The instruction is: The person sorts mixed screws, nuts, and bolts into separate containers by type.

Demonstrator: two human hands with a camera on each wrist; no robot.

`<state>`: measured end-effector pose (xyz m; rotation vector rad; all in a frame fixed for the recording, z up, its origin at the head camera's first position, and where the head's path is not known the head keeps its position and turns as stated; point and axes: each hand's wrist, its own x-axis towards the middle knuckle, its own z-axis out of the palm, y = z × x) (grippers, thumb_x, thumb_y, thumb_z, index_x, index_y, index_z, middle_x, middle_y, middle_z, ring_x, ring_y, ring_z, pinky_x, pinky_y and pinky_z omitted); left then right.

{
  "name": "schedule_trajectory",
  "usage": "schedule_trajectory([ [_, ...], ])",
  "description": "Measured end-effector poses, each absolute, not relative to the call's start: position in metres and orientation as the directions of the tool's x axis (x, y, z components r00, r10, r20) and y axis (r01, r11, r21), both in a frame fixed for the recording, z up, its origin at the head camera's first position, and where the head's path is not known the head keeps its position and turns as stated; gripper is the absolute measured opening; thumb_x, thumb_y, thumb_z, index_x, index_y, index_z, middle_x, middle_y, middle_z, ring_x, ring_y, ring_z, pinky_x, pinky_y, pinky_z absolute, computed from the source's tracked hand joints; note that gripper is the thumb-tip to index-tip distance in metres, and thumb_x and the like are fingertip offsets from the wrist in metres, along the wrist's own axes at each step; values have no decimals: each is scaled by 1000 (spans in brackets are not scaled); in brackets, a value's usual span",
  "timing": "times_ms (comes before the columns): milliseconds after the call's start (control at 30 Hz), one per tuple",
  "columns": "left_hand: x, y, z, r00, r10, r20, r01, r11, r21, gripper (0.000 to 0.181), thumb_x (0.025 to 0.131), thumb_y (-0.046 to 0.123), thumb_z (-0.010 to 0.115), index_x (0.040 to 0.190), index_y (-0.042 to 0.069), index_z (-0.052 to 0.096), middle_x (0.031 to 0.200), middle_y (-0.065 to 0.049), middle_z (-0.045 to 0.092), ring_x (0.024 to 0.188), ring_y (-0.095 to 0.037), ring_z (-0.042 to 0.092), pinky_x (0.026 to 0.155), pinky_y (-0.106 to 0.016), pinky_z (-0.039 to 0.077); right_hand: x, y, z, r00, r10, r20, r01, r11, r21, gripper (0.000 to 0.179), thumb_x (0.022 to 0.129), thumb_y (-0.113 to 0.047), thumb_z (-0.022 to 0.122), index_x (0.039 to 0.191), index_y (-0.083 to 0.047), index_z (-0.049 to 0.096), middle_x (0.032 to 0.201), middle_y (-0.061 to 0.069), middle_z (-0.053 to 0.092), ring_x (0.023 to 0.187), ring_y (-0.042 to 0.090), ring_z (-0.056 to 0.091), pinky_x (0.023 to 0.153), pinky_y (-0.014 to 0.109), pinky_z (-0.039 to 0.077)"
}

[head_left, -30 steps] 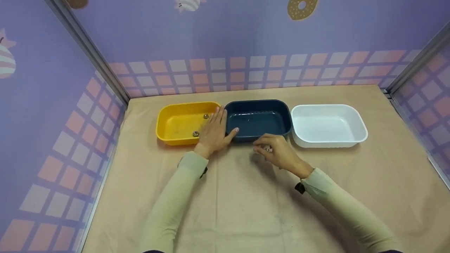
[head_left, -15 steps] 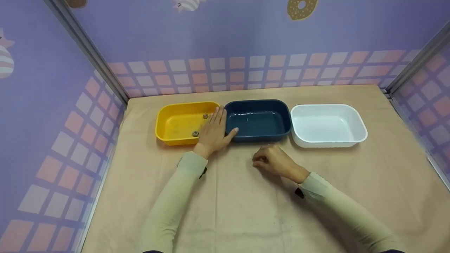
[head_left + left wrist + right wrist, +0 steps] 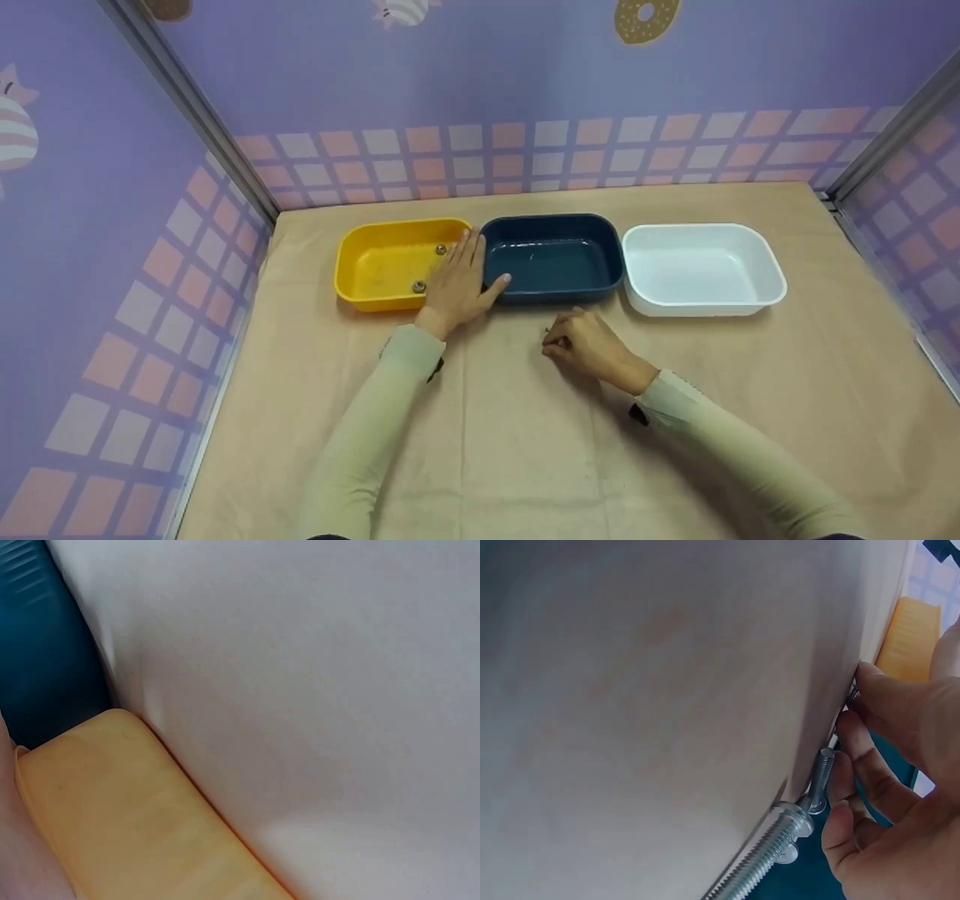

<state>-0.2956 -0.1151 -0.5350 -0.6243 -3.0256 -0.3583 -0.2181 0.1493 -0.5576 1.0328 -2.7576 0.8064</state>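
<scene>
Pinching a bolt, our right hand drawn back from the blue tray, left hand flat at its left, unmoved

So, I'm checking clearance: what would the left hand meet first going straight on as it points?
Probably the patterned back wall, though the left hand might brush the far rim of the yellow tray or blue tray; height is unclear.
</scene>
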Motion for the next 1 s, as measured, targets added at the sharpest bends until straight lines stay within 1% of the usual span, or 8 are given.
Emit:
schedule_trajectory([
  [133, -296, -115, -536, -921, 384, 60, 388, 899, 205, 93, 110, 66, 31, 170, -2, 12, 179, -20, 8, 168, -32, 7, 137, -44, 9, -218, 149, -558, -768, -584, 262, -631, 619, -468, 7, 88, -7, 87, 94, -8, 87, 94, 7, 81, 90, 25, 75, 83, 44, 60],
  [300, -297, -115, -537, -920, 386, 69, 392, 896, 207, 93, 110, 66, 31, 170, -2, 11, 180, -19, 9, 168, -31, 6, 137, -45, 9, -219, 150, -558, -754, -592, 285, -648, 599, -470, 6, 88, -4, 86, 93, -8, 87, 93, 8, 80, 89, 26, 76, 81, 43, 63],
  [633, -297, -115, -535, -920, 386, 75, 393, 894, 216, 93, 110, 65, 32, 170, -2, 11, 179, -20, 9, 168, -32, 7, 137, -44, 7, -223, 151, -558, -712, -626, 317, -698, 582, -417, 5, 90, -5, 84, 91, -9, 86, 90, 5, 80, 86, 25, 75, 79, 44, 61],
  [767, -297, -115, -536, -919, 387, 71, 393, 893, 217, 93, 110, 66, 32, 170, -2, 11, 180, -20, 7, 168, -32, 6, 137, -44, 7, -222, 151, -555, -724, -618, 305, -685, 593, -424, 5, 93, -8, 82, 92, -12, 85, 92, 3, 81, 87, 24, 75, 79, 43, 61],
  [900, -296, -115, -536, -920, 385, 68, 391, 898, 204, 94, 110, 67, 31, 170, -2, 11, 180, -19, 7, 168, -32, 7, 137, -45, 9, -222, 151, -547, -740, -606, 293, -666, 600, -443, 5, 96, -13, 81, 96, -11, 85, 95, 2, 83, 90, 23, 75, 82, 43, 62],
  [1000, -295, -114, -535, -921, 382, 75, 390, 900, 195, 94, 110, 67, 31, 170, -2, 12, 180, -20, 8, 168, -32, 8, 137, -46, 11, -223, 152, -539, -741, -601, 299, -664, 592, -457, 8, 97, -9, 79, 101, -7, 85, 97, 5, 82, 91, 24, 76, 82, 44, 63],
])
